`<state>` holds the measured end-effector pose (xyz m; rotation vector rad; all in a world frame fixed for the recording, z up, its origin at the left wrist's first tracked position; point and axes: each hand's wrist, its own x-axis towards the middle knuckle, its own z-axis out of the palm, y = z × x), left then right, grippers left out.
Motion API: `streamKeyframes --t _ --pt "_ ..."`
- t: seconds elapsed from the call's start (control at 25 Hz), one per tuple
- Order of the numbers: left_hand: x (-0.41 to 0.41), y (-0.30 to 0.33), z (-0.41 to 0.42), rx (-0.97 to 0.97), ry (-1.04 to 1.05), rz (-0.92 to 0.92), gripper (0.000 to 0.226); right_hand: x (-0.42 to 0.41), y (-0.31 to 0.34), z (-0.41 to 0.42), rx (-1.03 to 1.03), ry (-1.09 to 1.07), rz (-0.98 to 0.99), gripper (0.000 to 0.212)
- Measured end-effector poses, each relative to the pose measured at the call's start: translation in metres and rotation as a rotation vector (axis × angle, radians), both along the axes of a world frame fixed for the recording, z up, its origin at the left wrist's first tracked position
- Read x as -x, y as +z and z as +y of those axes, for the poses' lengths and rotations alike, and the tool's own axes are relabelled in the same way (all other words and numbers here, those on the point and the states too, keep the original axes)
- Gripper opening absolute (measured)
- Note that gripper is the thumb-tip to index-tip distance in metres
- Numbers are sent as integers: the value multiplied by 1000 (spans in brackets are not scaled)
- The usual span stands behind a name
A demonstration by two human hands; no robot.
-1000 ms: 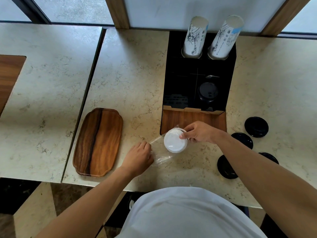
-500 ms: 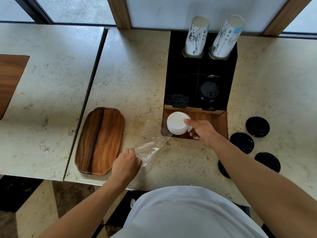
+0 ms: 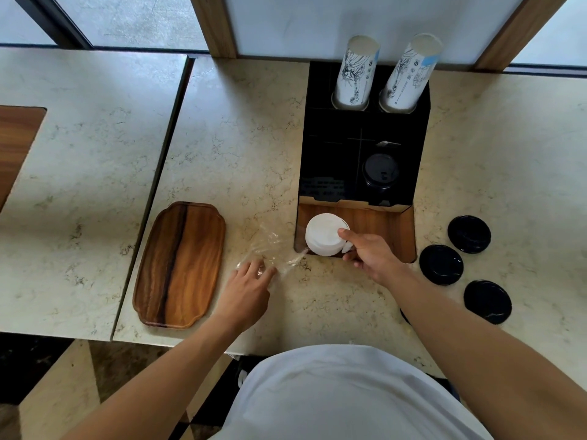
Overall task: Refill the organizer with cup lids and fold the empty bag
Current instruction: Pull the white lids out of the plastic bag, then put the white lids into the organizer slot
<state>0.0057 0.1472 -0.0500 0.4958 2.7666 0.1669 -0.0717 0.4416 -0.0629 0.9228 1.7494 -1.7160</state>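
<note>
The refill looked partly done. The right hand (image 3: 370, 254) had its grip clamped on a stack of white lids (image 3: 324, 234), resting in the wooden front tray of the organizer (image 3: 365, 147), not yet released. The clear bag (image 3: 273, 249) lay empty and unfolded on the tabletop (image 3: 241, 138), the left hand (image 3: 249, 285) flat on it, fingers apart. Black lids (image 3: 441, 264) sat loose beside the organizer; one black stack and two cup sleeves (image 3: 355, 74) already filled compartments.

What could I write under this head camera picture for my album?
Right hand sets white cup lids into the organizer; left hand rests on the clear bag.
</note>
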Motion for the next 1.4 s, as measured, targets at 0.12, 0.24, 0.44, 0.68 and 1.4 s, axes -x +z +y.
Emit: streamKeyframes --t 0.12,0.24,0.44,0.68,1.4 --pt "1 2 0 39 87 17 49 -4 0 -1 3 -1 -3 46" --pt "4 4 2 75 206 24 49 -6 0 -2 -6 9 -5 46" --pt "9 11 6 110 306 61 40 -11 2 -5 -15 -17 18 45" --pt "31 30 44 -501 498 -25 10 -20 6 -9 20 20 32 47" --pt "80 42 105 -1133 978 -299 36 -14 66 -16 -114 101 193 60"
